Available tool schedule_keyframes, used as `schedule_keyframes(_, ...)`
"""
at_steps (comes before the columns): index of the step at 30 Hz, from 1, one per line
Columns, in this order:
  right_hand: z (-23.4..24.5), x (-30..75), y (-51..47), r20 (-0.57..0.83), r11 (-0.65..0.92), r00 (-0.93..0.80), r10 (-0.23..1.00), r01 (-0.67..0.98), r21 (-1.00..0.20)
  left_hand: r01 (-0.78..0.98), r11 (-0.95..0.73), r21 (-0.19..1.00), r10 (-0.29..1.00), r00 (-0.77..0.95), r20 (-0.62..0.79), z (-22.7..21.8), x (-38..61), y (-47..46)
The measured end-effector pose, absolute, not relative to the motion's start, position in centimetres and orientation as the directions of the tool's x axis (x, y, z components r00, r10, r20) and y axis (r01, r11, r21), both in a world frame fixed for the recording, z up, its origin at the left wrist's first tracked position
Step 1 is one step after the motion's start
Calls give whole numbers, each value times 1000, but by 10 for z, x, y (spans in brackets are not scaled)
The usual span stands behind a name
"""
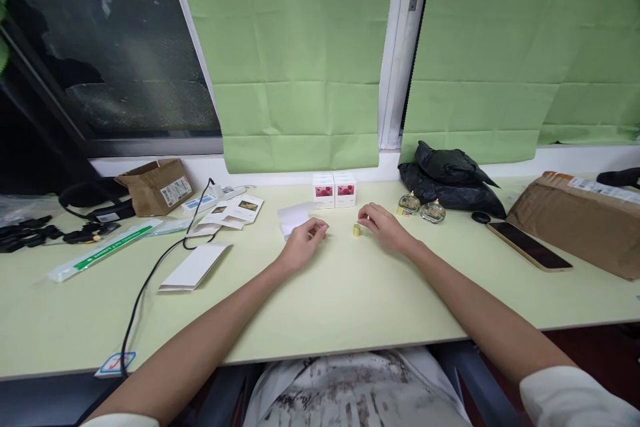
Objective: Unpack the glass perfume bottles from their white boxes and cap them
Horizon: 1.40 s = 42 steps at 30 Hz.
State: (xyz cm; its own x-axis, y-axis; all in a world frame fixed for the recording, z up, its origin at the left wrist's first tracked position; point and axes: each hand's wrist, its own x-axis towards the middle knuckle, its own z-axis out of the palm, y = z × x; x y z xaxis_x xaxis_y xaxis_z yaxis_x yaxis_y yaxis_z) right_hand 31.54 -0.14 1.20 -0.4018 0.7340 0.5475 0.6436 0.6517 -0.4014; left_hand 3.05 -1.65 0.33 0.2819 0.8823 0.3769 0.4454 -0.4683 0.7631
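My left hand is over the middle of the table, thumb and fingers drawn together; anything between the tips is too small to make out. A sheet of white paper lies just behind it. My right hand has its fingers curled and pressed together, and whatever they may hold is hidden. Close to its fingertips, a small gold cylindrical cap stands on the table. To the right of this hand are two round, ornate glass bottles with gold tops. Two white boxes with pink pictures stand behind both hands.
Flattened white cartons and a black cable lie at left, near an open cardboard box. On the right are a black plastic bag, a phone and a large brown box. Green curtains hang behind.
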Motion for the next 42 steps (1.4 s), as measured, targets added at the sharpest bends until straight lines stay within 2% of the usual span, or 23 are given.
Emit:
schedule_keyframes(4,11,308,-4,550,717,-492,675,613,-333,445,-469,763,882,289,373,2,30,-15)
schedule_keyframes(7,11,307,-4,549,740,-517,657,582,-338,443,-468,765,882,290,372,3,30,-16)
schedule_keyframes(15,9,308,-2,489,722,-541,684,594,-354,449,-478,755,877,297,378,5,31,-16)
schedule_keyframes(23,6,309,0,487,723,-544,683,599,-345,458,-477,750,877,296,378,3,31,-16)
schedule_keyframes(31,10,310,-6,454,685,-518,725,612,-395,458,-475,751,879,297,374,5,31,-17)
schedule_keyframes(36,12,311,-8,403,605,-454,795,654,-455,452,-485,749,873,301,384,4,31,-17)
schedule_keyframes(42,13,311,-8,405,596,-445,799,673,-438,456,-487,745,871,309,381,3,31,-17)
